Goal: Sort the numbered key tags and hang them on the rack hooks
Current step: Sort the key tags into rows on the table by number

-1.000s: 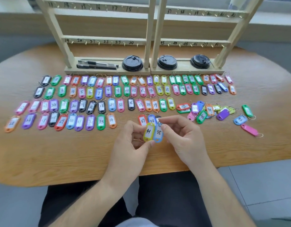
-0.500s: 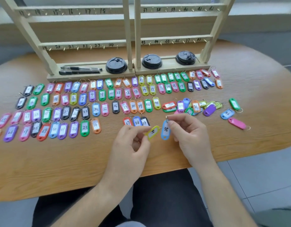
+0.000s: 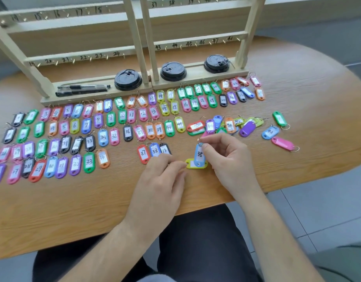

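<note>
1. Since half a second ago, the yellow tag [image 3: 191, 165] is tipping from a slant to level, low over the counter [image 3: 307, 94], crossing behind the blue tag 35 [image 3: 200, 154].
2. The left hand [image 3: 161, 180] is pinching the yellow tag's left end.
3. The right hand [image 3: 226, 159] is pinching the blue tag's ring, letting it hang upright.
4. Sorted tags [image 3: 128, 132] are lying in rows before the rack [image 3: 134, 37]; a loose pile [image 3: 230, 125] is sitting just beyond the right hand.

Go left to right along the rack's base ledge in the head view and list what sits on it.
black pens → left black cup lid → middle black cup lid → right black cup lid
</note>
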